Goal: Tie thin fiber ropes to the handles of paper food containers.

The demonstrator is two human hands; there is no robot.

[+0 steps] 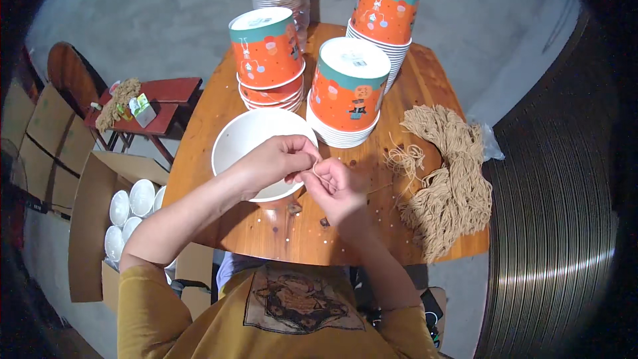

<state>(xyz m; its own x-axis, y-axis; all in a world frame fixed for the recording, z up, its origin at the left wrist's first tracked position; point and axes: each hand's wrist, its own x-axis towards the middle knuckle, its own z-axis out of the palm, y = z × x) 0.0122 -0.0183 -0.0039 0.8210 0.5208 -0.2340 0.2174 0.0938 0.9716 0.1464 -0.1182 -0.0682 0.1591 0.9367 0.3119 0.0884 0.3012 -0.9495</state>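
Observation:
My left hand (282, 159) and my right hand (337, 193) meet at the rim of a white paper bucket (232, 143), its open mouth facing me. Both are closed in a pinch on a thin tan string (316, 168) that loops between the fingertips. The string's ends are too fine to follow, though a strand seems to run right toward the yarn. Right of my hands lie a thick hank of tan yarn (458, 199) and a small loose tangle of string (405, 159).
Beyond the bucket stand upside-down stacks of orange and green paper buckets: a left stack (269, 50), a middle stack (349, 90) and a back right stack (385, 16). A carton (86, 226) of white-wrapped cups sits low at left. A red bench (166, 93) stands behind it.

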